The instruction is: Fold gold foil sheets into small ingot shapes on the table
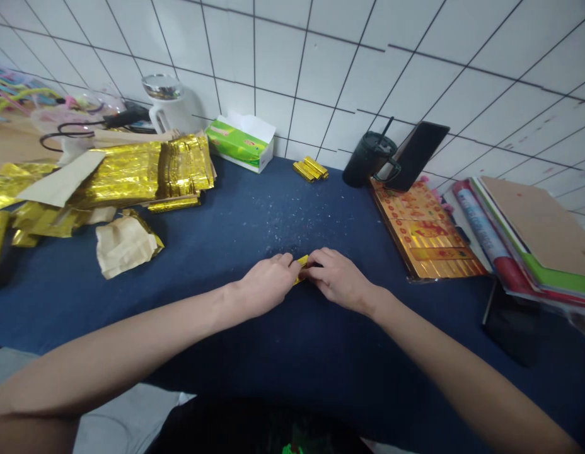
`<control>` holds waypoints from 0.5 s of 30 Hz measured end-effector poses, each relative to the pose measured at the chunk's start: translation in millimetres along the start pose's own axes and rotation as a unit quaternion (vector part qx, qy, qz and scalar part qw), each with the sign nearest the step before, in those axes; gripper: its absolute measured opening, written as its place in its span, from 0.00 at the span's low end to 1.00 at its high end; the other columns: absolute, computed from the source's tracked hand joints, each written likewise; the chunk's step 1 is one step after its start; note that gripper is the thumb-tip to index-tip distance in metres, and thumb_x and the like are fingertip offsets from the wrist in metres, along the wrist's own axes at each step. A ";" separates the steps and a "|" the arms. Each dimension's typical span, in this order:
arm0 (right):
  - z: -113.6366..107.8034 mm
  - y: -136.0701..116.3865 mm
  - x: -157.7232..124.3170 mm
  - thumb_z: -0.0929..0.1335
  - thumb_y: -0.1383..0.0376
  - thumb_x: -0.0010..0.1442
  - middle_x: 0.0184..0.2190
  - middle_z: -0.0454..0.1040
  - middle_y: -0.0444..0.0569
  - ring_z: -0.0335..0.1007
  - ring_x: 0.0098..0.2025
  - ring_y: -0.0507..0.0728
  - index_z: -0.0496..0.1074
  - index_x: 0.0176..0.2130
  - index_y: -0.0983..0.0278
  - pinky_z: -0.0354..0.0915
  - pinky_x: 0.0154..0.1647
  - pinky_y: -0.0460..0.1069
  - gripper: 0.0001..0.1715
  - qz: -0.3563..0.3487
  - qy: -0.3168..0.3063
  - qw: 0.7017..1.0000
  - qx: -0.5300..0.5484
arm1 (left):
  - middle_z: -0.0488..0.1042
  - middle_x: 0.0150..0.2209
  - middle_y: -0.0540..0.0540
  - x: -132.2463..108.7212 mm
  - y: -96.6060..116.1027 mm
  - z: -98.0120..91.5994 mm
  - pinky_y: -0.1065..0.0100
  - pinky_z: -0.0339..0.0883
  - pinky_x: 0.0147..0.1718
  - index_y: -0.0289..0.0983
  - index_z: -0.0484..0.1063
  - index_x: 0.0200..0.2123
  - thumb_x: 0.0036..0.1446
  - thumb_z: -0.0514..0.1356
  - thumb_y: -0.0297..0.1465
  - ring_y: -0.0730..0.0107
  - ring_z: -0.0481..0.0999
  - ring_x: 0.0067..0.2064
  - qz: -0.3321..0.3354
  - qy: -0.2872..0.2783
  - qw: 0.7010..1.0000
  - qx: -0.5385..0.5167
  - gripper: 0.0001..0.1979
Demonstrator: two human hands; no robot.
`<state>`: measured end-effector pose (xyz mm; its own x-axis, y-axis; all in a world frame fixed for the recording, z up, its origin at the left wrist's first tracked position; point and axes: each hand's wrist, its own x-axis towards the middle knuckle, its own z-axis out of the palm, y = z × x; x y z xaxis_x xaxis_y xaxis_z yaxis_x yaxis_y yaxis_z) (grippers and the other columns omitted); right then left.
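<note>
Near the middle of the dark blue tabletop, my left hand (268, 284) and my right hand (342, 279) meet over a small piece of gold foil paper (302, 260). Fingers of both hands are closed on it from either side. Only narrow bits of the gold show between them, so whether it is rolled or folded I cannot tell. Farther back lie several small gold foil paper rolls (310, 169), grouped together. On the left is a large pile of gold foil paper (122, 173), with a crumpled sheet (125, 244), pale side up, in front of it.
Along the tiled wall stand a white mug (168, 107), a green tissue box (240, 142), a black cup (368, 161) with a straw and a propped phone (418, 154). At right are an orange-gold printed pack (427, 233) and stacked notebooks (538, 221). Pale specks dot the tabletop (217, 246).
</note>
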<state>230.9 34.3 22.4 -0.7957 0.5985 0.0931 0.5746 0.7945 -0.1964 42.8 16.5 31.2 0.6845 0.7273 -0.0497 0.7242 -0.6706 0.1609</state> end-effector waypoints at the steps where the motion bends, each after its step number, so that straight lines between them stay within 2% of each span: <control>1: 0.8 0.3 0.0 0.61 0.74 0.56 0.36 0.68 0.50 0.60 0.38 0.56 0.73 0.36 0.62 0.60 0.40 0.53 0.14 -0.009 0.003 1.000 -0.006 | 0.67 0.32 0.42 -0.7 1.0 -0.1 0.64 0.67 0.34 0.30 0.65 0.36 0.56 0.50 0.23 0.62 0.71 0.35 0.001 0.006 1.000 0.000 0.06; 5: 2.6 2.0 0.5 0.61 0.75 0.55 0.36 0.68 0.51 0.60 0.39 0.56 0.72 0.37 0.63 0.60 0.42 0.53 0.14 -0.026 0.005 1.000 -0.016 | 0.67 0.34 0.41 -3.6 4.4 -0.9 0.63 0.67 0.35 0.30 0.66 0.39 0.55 0.56 0.34 0.61 0.70 0.37 0.011 0.013 1.000 0.009 0.13; 9: 2.3 3.5 0.7 0.61 0.72 0.58 0.35 0.69 0.50 0.61 0.38 0.55 0.72 0.37 0.64 0.61 0.41 0.52 0.12 -0.018 0.019 1.000 0.007 | 0.66 0.33 0.43 -4.8 5.9 -1.1 0.64 0.67 0.33 0.31 0.68 0.36 0.56 0.52 0.27 0.63 0.69 0.35 0.015 0.006 0.999 0.032 0.07; 15: 2.9 2.2 -3.8 0.62 0.70 0.59 0.33 0.69 0.50 0.61 0.36 0.55 0.73 0.36 0.64 0.61 0.38 0.52 0.11 0.001 0.046 0.999 0.022 | 0.66 0.31 0.43 -7.2 2.7 0.0 0.65 0.67 0.32 0.31 0.69 0.34 0.53 0.49 0.19 0.64 0.69 0.33 0.022 0.000 0.999 0.045 0.11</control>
<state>234.6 33.6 18.8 -0.7724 0.6087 0.1812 0.5659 0.7891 -0.2390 39.9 9.5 31.9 0.7155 0.6972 -0.0448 0.6984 -0.7120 0.0728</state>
